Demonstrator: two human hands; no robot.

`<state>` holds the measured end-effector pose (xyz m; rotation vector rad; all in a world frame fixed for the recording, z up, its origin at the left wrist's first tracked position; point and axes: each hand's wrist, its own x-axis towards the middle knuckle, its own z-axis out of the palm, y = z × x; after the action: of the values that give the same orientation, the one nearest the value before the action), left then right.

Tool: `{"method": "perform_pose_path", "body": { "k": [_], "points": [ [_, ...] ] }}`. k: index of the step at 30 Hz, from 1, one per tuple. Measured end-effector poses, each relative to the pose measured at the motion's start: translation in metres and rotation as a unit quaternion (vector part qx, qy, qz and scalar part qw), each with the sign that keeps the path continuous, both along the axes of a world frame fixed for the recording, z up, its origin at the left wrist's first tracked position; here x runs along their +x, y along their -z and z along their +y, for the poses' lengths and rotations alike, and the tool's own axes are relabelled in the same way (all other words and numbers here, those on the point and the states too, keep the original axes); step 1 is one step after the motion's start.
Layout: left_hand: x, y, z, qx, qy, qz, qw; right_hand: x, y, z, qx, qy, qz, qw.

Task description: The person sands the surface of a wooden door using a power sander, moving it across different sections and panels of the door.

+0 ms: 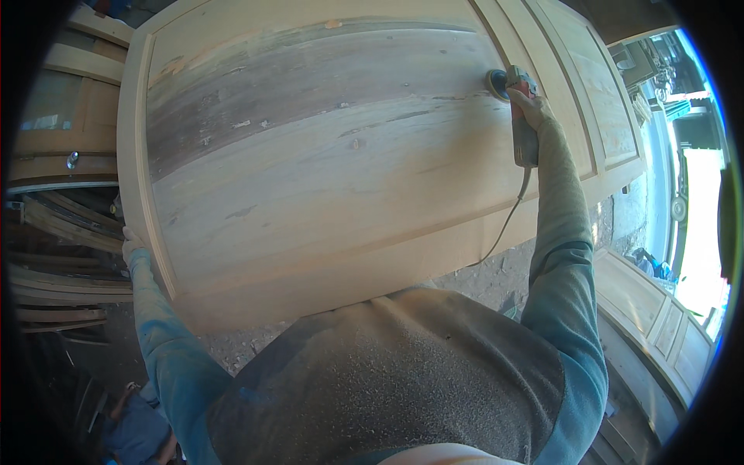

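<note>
A big panelled wooden door (325,198) lies in front of me, its main panel pale in places and dark, greyish and scarred across the upper middle. My right hand (533,110) is closed around a corded angle-grinder-type sander (524,139), red and dark grey. The sander's round pad (497,84) is at the right end of the large panel, beside the frame rail. At the door's left edge, my left hand (133,242) grips the border; part of its fingers is hidden there. Both sleeves are dusty.
The sander's cord (504,229) runs down over the door's near edge. Stacked wooden frames (66,283) and another door (101,116) stand close on the left. A further panelled piece (659,310) leans at the right. Debris litters the floor (496,271). A person (139,426) shows at lower left.
</note>
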<state>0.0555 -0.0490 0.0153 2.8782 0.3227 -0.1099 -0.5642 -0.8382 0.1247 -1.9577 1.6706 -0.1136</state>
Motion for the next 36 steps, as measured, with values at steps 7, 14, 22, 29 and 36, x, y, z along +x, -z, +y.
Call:
{"method": "perform_pose_path", "body": {
  "k": [7,14,22,29,36],
  "points": [
    [0.013,0.010,0.016,0.002,0.014,0.003,1.000,0.011,0.008,-0.021,-0.005,-0.016,-0.030,0.999],
    [0.024,0.024,0.019,0.051,0.000,0.014,0.999,0.035,0.002,-0.037,0.005,-0.016,-0.017,1.000],
    [0.023,0.028,0.029,-0.076,0.004,0.006,0.997,0.058,0.008,-0.070,-0.019,-0.042,-0.014,0.999],
    [0.028,0.029,0.038,-0.024,0.000,-0.007,1.000,0.080,0.009,-0.094,-0.011,-0.053,0.002,0.999],
    [0.029,0.033,0.031,-0.034,0.013,-0.017,0.999,0.090,0.028,-0.146,0.005,-0.057,-0.006,0.998]
  ]
}}
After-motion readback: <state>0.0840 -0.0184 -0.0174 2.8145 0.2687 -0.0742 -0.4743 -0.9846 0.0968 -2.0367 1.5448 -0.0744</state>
